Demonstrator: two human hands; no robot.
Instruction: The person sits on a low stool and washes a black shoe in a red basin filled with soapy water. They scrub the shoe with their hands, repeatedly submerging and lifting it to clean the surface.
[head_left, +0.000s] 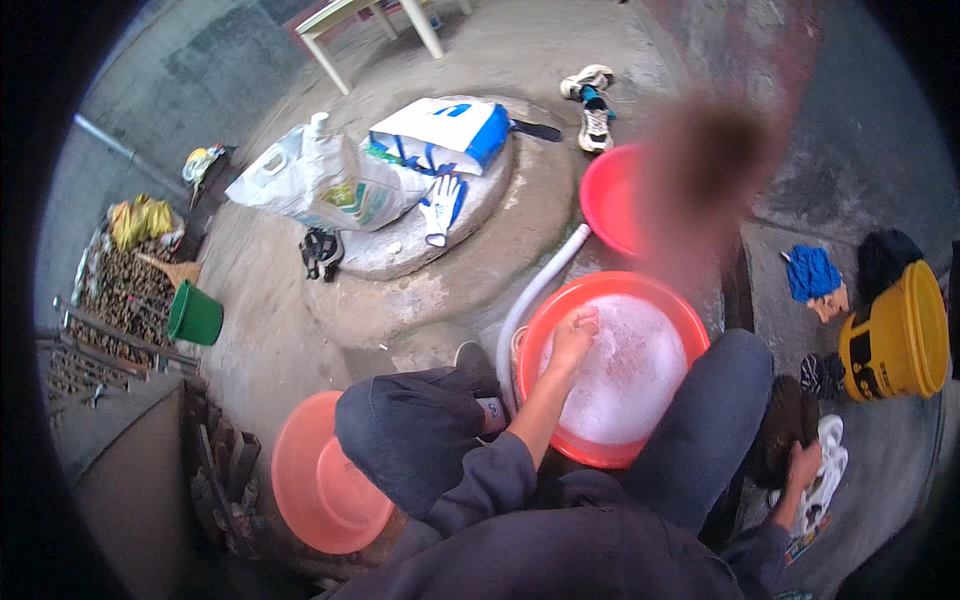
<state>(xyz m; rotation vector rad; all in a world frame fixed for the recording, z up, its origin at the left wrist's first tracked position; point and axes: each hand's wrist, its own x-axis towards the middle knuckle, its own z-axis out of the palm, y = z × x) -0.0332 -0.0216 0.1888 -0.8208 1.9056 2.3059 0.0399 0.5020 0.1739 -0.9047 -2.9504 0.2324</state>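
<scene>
An orange-red plastic basin (529, 375) full of white suds (630, 367) stands between my knees. My left hand (576, 337) is above the suds near its left side, fingers curled; whether anything is inside them is unclear. Out to my right, my right hand (804, 466) reaches down against a dark brown item (780, 431), perhaps cloth or footwear. Its fingertips are partly hidden there, so its grip cannot be made out. A white item with openings (829, 461) lies beside that hand.
A grey hose (536, 289) curves past the basin's left. Beyond are a pink basin (606, 199), sneakers (595, 127), bags and a white work glove (444, 206) on a round concrete slab (480, 251). An empty basin (319, 465) sits left, a yellow bucket (896, 337) right. A blur covers the upper right.
</scene>
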